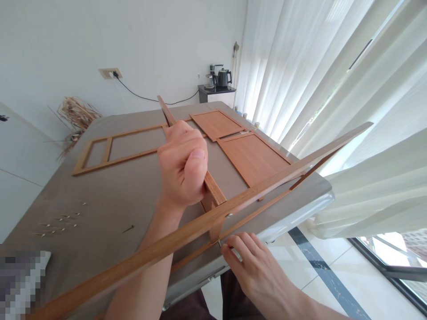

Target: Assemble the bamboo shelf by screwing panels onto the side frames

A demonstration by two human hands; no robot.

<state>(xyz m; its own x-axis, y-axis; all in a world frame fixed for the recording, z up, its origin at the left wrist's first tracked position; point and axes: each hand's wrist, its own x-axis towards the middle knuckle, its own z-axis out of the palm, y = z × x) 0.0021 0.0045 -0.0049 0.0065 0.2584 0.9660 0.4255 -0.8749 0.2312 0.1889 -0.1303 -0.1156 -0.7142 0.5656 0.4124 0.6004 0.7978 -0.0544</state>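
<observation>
My left hand (183, 166) is closed in a fist around a wooden crossbar (213, 186) that runs away from me over the grey table (110, 195). The crossbar meets a long wooden rail (260, 186) lying across the table's near edge. My right hand (256, 266) sits below that rail, fingertips pinched on a small metal screw (219, 243) at the joint under the rail.
Several loose screws (60, 220) lie on the table at left, one more screw (127, 229) nearer the middle. An open wooden frame (110, 149) and two wooden panels (247, 151) lie further back. A kettle stand (216, 91) and white curtains (333, 89) are behind.
</observation>
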